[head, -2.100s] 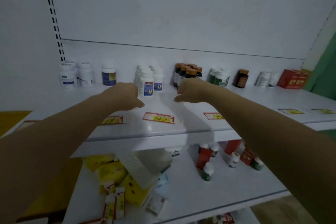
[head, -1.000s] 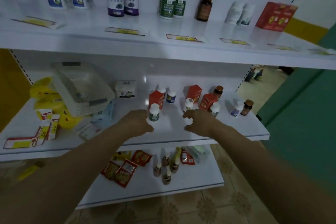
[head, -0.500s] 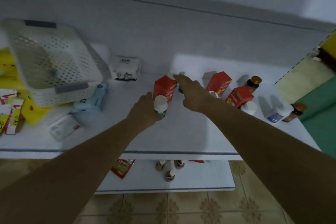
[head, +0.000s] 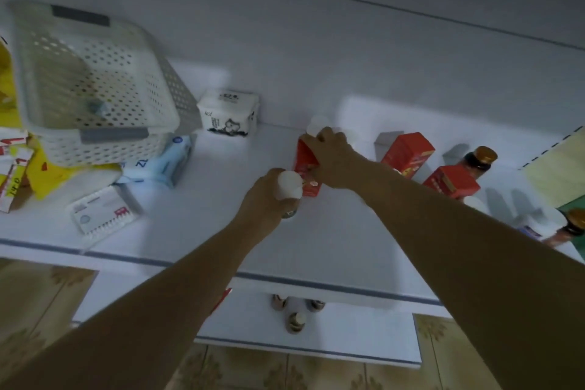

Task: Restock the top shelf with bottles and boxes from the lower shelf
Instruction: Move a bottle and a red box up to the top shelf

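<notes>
The left hand is closed around one white-capped bottle that stands on the lower shelf; the cap shows above the curled fingers. The right hand is clamped over the top of one red box, which stands upright directly right of the left hand, touching or almost touching the bottle. One white cap shows just behind the right hand's fingertips.

To the right of the right hand stand two more red boxes: one nearer the back wall and one nearer the shelf edge, partly hidden behind the right forearm. This makes three red boxes in total. Further right stand two dark bottles with amber caps: one toward the back and one at the frame's right edge.

To the left of the left hand sits one white perforated basket. Between the basket and the hands stands one white carton with black print. One light blue pack and one white flat pack lie near the basket. Yellow packets lie under the basket; their count cannot be determined.

Below both forearms, three small bottles stand on the shelf underneath.
</notes>
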`<control>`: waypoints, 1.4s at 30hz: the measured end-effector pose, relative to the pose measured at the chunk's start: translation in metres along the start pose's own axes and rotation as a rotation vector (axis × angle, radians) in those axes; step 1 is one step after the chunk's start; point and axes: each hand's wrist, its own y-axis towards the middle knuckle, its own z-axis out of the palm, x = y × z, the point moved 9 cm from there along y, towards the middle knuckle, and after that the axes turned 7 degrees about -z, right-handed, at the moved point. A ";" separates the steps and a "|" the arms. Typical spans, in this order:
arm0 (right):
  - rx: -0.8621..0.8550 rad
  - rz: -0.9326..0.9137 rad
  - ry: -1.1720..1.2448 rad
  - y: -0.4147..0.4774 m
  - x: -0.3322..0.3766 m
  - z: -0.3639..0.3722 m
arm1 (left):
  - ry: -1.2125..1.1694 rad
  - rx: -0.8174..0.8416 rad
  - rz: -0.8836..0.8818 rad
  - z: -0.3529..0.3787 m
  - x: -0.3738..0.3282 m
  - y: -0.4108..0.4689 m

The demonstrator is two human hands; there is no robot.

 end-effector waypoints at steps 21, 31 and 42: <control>-0.023 0.044 1.232 -0.224 0.086 -0.141 | -0.743 0.143 -0.053 -0.080 -0.112 -0.233; -0.326 0.001 1.452 -0.356 0.140 -0.257 | -0.669 0.237 0.204 -0.132 -0.214 -0.362; -0.600 0.043 1.271 -0.462 0.079 -0.336 | -0.597 0.245 0.429 -0.089 -0.344 -0.426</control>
